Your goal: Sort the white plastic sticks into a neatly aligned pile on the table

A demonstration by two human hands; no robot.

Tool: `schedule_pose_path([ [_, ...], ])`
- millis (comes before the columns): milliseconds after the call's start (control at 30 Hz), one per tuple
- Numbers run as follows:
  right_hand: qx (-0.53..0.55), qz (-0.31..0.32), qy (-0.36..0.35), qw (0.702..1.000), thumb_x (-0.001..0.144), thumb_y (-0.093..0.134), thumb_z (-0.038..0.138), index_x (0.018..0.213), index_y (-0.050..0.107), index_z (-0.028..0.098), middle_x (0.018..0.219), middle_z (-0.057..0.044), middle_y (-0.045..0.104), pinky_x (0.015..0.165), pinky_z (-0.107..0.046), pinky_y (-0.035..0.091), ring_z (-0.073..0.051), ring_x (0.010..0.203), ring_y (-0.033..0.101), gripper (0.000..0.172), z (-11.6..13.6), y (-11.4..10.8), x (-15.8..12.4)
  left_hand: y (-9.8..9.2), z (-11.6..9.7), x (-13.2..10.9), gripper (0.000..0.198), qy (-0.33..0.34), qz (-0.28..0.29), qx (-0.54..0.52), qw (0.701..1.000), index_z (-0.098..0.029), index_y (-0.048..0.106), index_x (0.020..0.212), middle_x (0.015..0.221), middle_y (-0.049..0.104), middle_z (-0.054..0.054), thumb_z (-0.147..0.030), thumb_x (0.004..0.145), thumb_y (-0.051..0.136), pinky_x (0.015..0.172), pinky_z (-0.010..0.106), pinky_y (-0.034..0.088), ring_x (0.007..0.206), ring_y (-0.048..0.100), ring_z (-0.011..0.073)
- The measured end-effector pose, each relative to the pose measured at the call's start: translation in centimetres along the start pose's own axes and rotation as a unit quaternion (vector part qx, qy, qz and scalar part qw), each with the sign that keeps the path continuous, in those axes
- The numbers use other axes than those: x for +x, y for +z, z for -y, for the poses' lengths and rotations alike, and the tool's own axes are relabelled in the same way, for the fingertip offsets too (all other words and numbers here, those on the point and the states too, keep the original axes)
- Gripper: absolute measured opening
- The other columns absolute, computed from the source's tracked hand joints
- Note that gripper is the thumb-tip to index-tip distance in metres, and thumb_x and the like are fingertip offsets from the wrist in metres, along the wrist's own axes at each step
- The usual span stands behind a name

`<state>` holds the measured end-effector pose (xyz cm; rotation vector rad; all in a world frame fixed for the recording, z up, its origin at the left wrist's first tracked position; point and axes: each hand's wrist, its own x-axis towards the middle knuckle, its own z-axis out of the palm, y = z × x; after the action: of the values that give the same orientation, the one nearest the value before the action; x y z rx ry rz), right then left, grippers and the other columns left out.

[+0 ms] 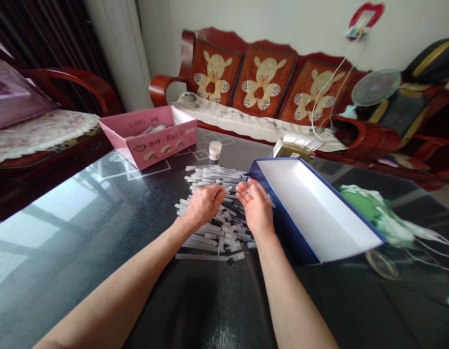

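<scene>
A heap of slim pens (pixel 210 242) with whitish, see-through barrels and some dark parts lies on the table in front of me. Over its middle, my left hand (pixel 206 201) is closed in a pinch, and the whitish tip of a pen (pixel 228 189) sticks out from its fingers. The rest of that pen is hidden by the hand. To its right, my right hand (pixel 258 206) is turned palm inward, fingers loosely bent and apart, with nothing clearly visible in it. It is close to the near wall of the blue box (pixel 293 218).
A pink carton (pixel 148 145) with whitish pieces inside stands at the back left. Near it is a small white tub (pixel 215 150). Behind the white-lined blue box sits a tissue pack (pixel 295 147); a green-and-white bag (pixel 377 213) lies right on the dark glossy table (pixel 101 242).
</scene>
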<state>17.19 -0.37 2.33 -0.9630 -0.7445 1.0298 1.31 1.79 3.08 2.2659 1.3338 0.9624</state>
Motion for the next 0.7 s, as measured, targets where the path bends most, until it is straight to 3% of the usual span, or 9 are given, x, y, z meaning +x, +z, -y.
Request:
schedule_pose_path([
  [100,-0.187,0.032,-0.053,0.980,0.076,0.063,0.039,0.095,0.069,0.021,0.080,-0.002,0.072,0.076,-0.030,0.050,-0.018,0.079,0.067,0.027,0.1,-0.1,-0.5,-0.2,1.0,0.1,0.022,0.044,-0.019,0.091,0.995,-0.019,0.065,0.095,0.088,0.067,0.004,-0.030,0.089,0.046,0.068,0.021,0.043,0.077,0.060,0.0136],
  [200,-0.323,0.105,-0.082,0.937,0.077,0.061,0.037,0.085,0.072,0.020,0.072,-0.002,0.071,0.069,-0.029,0.048,-0.020,0.073,0.065,0.021,0.2,-0.1,-1.2,-0.5,1.6,0.1,0.021,0.053,0.001,0.123,0.991,-0.021,0.065,0.094,0.086,0.066,0.003,-0.030,0.088,0.047,0.069,0.022,0.045,0.079,0.061,0.0152],
  [267,-0.359,0.133,-0.104,0.918,0.080,0.057,0.037,0.079,0.072,0.021,0.073,-0.002,0.071,0.068,-0.028,0.046,-0.021,0.074,0.064,0.023,0.2,0.0,-1.4,-0.6,1.7,0.1,0.021,0.059,0.014,0.135,0.989,-0.021,0.065,0.093,0.084,0.065,0.003,-0.028,0.087,0.046,0.070,0.023,0.046,0.080,0.061,0.0159],
  [433,-0.429,0.092,-0.163,0.884,0.080,0.055,0.032,0.075,0.072,0.023,0.078,-0.004,0.072,0.071,-0.029,0.044,-0.021,0.075,0.063,0.020,-0.6,0.0,-1.3,-0.5,1.8,-0.1,0.022,0.070,0.052,0.172,0.981,-0.022,0.066,0.094,0.090,0.064,0.005,-0.023,0.082,0.049,0.067,0.025,0.047,0.088,0.059,0.0199],
  [533,-0.464,0.108,-0.175,0.861,0.080,0.054,0.029,0.077,0.073,0.025,0.080,-0.004,0.073,0.070,-0.028,0.043,-0.021,0.076,0.064,0.019,-1.1,-0.2,-1.2,-0.3,2.0,-0.2,0.023,0.075,0.083,0.187,0.976,-0.023,0.068,0.094,0.091,0.064,0.005,-0.021,0.080,0.049,0.066,0.025,0.046,0.091,0.058,0.0209],
  [633,-0.499,0.136,-0.172,0.838,0.083,0.051,0.029,0.078,0.073,0.025,0.078,-0.004,0.074,0.067,-0.028,0.042,-0.021,0.073,0.066,0.023,-1.1,-0.4,-1.2,-0.3,2.0,-0.2,0.023,0.089,0.097,0.179,0.975,-0.021,0.070,0.086,0.084,0.064,0.005,-0.032,0.084,0.050,0.069,0.026,0.046,0.087,0.058,0.0201],
  [700,-0.494,0.122,-0.160,0.846,0.085,0.049,0.032,0.080,0.073,0.024,0.074,-0.003,0.073,0.065,-0.027,0.043,-0.020,0.069,0.066,0.025,-0.9,-0.6,-1.0,-0.4,1.9,-0.2,0.035,0.088,0.085,0.165,0.979,-0.019,0.069,0.075,0.077,0.063,0.006,-0.041,0.088,0.045,0.069,0.026,0.044,0.081,0.058,0.0185],
])
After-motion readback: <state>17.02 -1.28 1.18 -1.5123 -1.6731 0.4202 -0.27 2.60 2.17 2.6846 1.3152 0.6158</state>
